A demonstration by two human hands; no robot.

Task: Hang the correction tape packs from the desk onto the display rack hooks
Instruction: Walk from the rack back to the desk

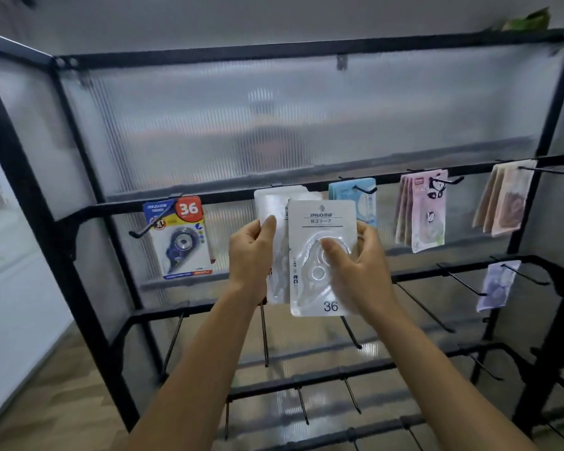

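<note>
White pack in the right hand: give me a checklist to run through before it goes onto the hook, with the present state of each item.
1. Right hand grip on the white pack: ok, thumb on the blister, fingers behind.
2. Pack upright, print facing out: ok.
3. Hang hole at the pack's top visible: ok.
4. Hole lined up with the hook: cannot tell, the hook tip is hidden behind the packs.
5. Left hand steadying the hung white packs: ok, it holds their left edge.
6. Room left on that hook: cannot tell.
</note>
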